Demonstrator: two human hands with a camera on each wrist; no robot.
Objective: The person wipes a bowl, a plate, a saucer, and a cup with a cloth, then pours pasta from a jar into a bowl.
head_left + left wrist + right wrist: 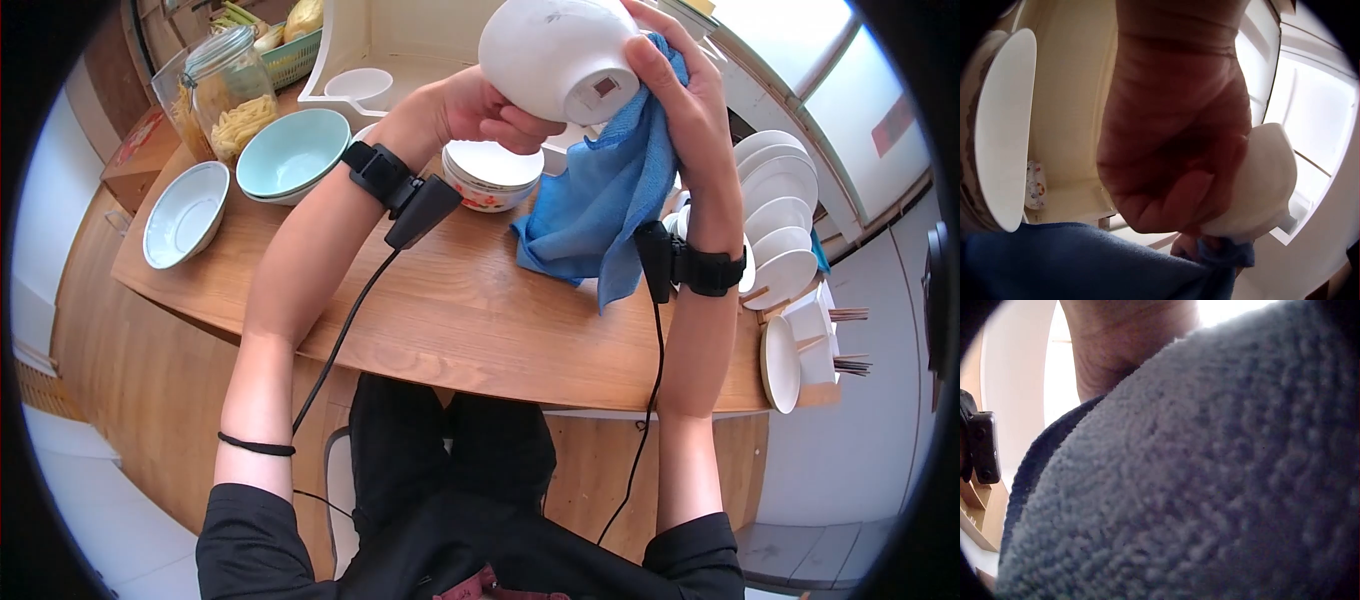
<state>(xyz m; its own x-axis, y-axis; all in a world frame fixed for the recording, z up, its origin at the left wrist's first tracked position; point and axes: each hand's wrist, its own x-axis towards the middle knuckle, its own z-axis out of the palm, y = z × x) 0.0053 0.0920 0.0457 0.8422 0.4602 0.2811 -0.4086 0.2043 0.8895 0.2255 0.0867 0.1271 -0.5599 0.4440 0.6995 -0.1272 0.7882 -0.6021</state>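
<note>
Tilted over the table, a white bowl (550, 65) shows its underside and foot ring with a small dark square mark. My left hand (485, 108) holds it from the left, fingers curled against its side. On the other side my right hand (697, 105) grips a blue cloth (605, 200) against the bowl's rim, thumb toward the outer wall. The cloth hangs in folds down to the tabletop. In the left wrist view the curled left hand (1175, 144) partly covers the bowl (1266, 181). The cloth (1210, 475) fills most of the right wrist view, hiding the right fingers.
Stacked bowls (490, 190) stand on the wooden table (430, 335) below my hands. Pale green bowls (295, 155), a white bowl (187, 215) and a pasta jar (235, 100) are at left. Upright plates (780, 190) and a chopstick holder (812, 325) line the right.
</note>
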